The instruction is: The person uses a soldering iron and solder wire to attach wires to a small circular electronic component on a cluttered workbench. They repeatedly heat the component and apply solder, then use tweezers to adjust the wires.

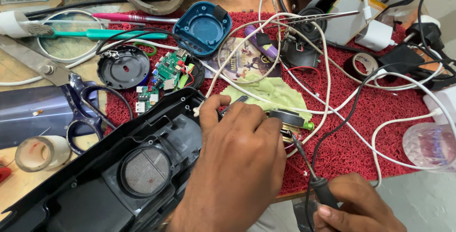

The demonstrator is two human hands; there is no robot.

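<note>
Nearest the lens, the black speaker housing [114, 165] is cut off at the bottom-left edge; its long axis runs from lower left to upper right, w/ the round mesh grille [145, 171] facing up. Over its right end the left hand [237, 151] is pressed down, fingers curled; what is pinched under it is hidden. Just right of the housing, a small speaker driver [289, 120] is partly covered by that hand. Below the driver, the right hand [358, 206] is closed on a soldering iron [311, 175], tip pointing up-left at the driver. Behind the housing, a glossy printed card [244, 61] lies on the red mat [370, 132], beside a green circuit board [169, 68].
</note>
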